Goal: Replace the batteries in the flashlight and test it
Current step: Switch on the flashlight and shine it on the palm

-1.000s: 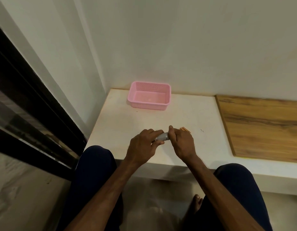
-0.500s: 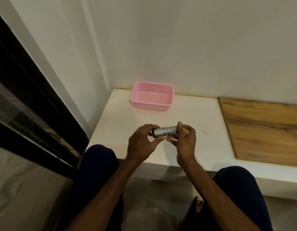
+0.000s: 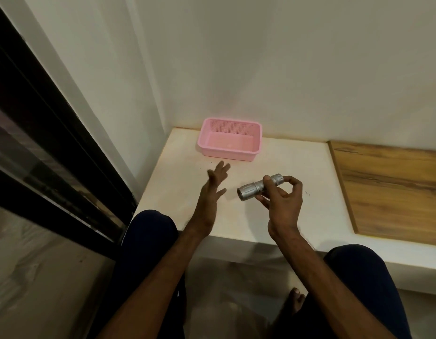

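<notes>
Test step, by the look of it: right hand pinches flashlight above desk middle, lens toward left hand, spread flat (no beam visible). Next: press switch, watch palm.

No writing, label, brand, number or sign can be read. The flashlight shows only ribbed silver metal, and any marking on it is too small to tell. The basket shows plain pink plastic.
</notes>
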